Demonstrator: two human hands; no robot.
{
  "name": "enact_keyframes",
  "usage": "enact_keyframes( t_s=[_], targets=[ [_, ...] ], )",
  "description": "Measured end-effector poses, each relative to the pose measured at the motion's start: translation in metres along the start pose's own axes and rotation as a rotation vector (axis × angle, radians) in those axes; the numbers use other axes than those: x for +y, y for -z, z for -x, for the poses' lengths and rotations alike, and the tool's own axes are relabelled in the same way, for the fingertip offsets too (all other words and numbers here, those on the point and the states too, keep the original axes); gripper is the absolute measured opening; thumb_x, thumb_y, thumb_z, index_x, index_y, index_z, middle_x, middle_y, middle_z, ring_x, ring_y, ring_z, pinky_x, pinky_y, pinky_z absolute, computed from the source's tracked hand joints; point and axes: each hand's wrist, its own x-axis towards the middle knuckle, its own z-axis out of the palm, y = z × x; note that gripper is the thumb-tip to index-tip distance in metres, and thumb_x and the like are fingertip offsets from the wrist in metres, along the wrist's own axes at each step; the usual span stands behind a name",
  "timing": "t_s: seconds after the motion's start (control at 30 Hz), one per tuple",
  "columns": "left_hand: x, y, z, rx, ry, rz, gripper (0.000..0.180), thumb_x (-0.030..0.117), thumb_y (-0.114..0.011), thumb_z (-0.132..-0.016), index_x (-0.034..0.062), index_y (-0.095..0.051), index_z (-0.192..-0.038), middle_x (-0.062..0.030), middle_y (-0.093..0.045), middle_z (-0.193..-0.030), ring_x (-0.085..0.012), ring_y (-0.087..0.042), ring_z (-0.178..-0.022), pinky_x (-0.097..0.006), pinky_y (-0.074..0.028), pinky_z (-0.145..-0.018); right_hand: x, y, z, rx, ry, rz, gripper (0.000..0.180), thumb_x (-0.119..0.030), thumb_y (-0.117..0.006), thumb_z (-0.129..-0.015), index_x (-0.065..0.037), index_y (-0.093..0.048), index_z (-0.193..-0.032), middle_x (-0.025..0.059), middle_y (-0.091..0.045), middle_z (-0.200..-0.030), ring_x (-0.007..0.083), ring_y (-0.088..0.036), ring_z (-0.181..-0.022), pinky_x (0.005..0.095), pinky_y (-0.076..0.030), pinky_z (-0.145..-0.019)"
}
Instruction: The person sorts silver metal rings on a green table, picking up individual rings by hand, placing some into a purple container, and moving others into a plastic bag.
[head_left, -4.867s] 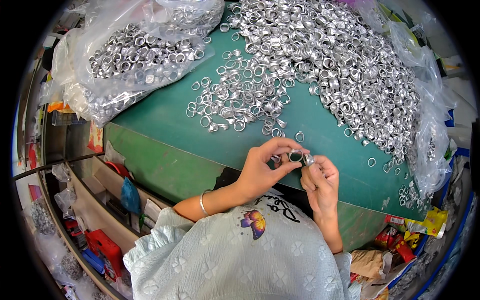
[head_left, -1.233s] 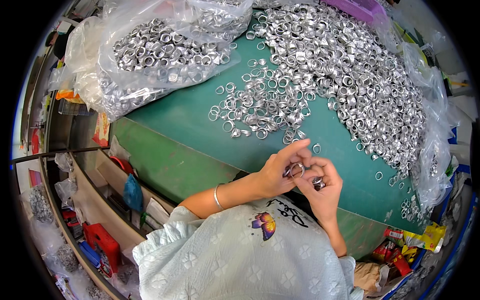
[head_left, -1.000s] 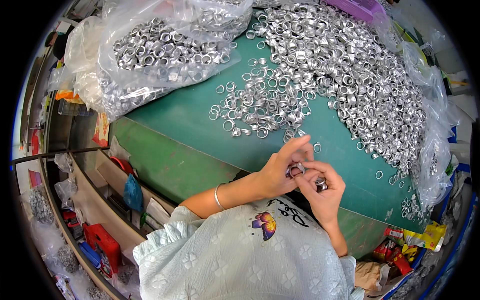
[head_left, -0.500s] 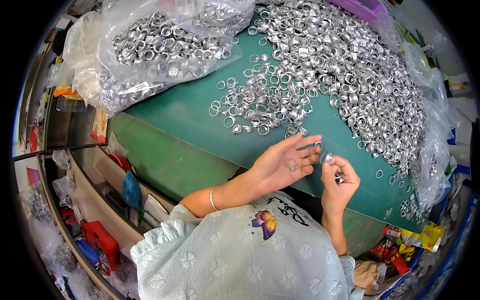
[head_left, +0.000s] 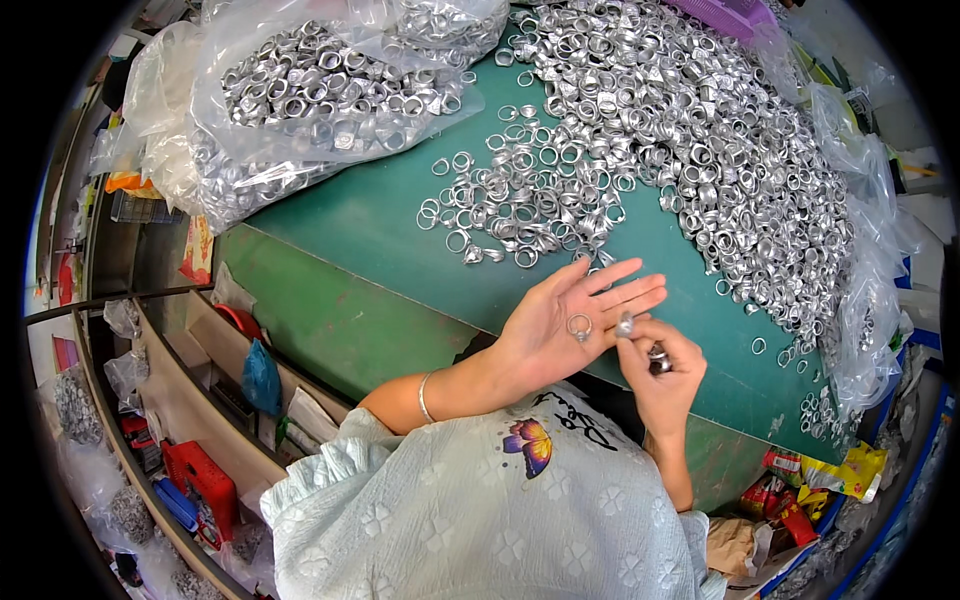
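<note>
Over the near edge of the green desk, left hand palm up and open, fingers extended toward the right; one silver ring lies flat on the palm. Right hand just beside it, fingers curled, thumb and forefinger pinching a second ring close to the left fingers; whether it touches them, cannot tell. At least one more, a dark-looking ring, sits among the curled right fingers. Bangle on left wrist. Beyond the hands, a loose cluster of rings spread on the desk top, its far right side running into a large heap of silver rings. Left of the cluster, a clear plastic bag, mouth gaping, loaded with more rings. Along the heap's right flank, crumpled clear plastic sheeting; a small patch of rings near the desk's right corner. Purple basket at the far edge, partly cut off. Lower left, beneath desk level: blue plastic bag and a red plastic object. Lower right: yellow packet, brown paper bag.
</note>
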Motion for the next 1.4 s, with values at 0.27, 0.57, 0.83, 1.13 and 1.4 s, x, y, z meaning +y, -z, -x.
enact_keyframes(
  t_s=[0.27, 0.57, 0.83, 1.13, 1.4],
  targets=[
    [0.011, 0.025, 0.016, 0.210, -0.185, -0.403, 0.034, 0.020, -0.041, -0.091, -0.0025, -0.047, -0.116, -0.0087, -0.058, -0.097, -0.0191, -0.055, -0.090, -0.029, -0.045, -0.077, 0.022, 0.029, -0.018, 0.079, -0.409, -1.084, 0.018, -0.012, -0.050, -0.085, -0.007, -0.041, -0.071, 0.0030, -0.043, -0.061, 0.0086, -0.033, -0.046, 0.0203, -0.026, -0.036],
    [0.014, 0.020, 0.021, 0.399, -0.727, -2.271, 0.021, 0.006, -0.054, -0.082, 0.0077, -0.058, -0.103, -0.0040, -0.051, -0.073, -0.0132, -0.054, -0.052, -0.026, -0.038, -0.043, 0.044, 0.020, -0.016, 0.151, -0.116, 0.403, 0.024, -0.002, -0.068, -0.073, -0.002, -0.060, -0.095, 0.0002, -0.047, -0.053, 0.0066, -0.040, -0.048, 0.0221, -0.034, -0.046],
    [0.019, 0.022, -0.009, 0.319, -0.599, -2.648, 0.028, 0.011, -0.064, -0.074, 0.0119, -0.059, -0.101, -0.0044, -0.050, -0.088, -0.0265, -0.056, -0.055, -0.037, -0.043, -0.048, 0.048, -0.005, -0.026, -0.064, 0.156, 0.771, 0.020, -0.010, -0.069, -0.070, -0.005, -0.061, -0.088, 0.0095, -0.058, -0.070, 0.0271, -0.057, -0.055, 0.0337, -0.045, -0.049],
    [0.023, 0.024, -0.008, 0.360, -0.603, -2.612, 0.029, 0.015, -0.066, -0.074, 0.0120, -0.058, -0.102, -0.0056, -0.049, -0.090, -0.0268, -0.055, -0.054, -0.038, -0.043, -0.048, 0.052, 0.027, -0.016, 0.119, -0.064, 0.522, 0.010, -0.001, -0.065, -0.072, -0.002, -0.062, -0.081, 0.0094, -0.059, -0.065, 0.0195, -0.055, -0.050, 0.0290, -0.043, -0.047],
    [0.021, 0.022, -0.015, 0.384, -0.588, -2.643, 0.028, 0.014, -0.068, -0.071, 0.0096, -0.060, -0.097, -0.0079, -0.052, -0.089, -0.0264, -0.056, -0.063, -0.036, -0.046, -0.056, 0.063, 0.019, -0.016, -0.025, 0.120, 0.879, 0.011, -0.014, -0.065, -0.074, -0.007, -0.061, -0.080, 0.0087, -0.062, -0.080, 0.0266, -0.060, -0.060, 0.0353, -0.048, -0.051]
  ],
)
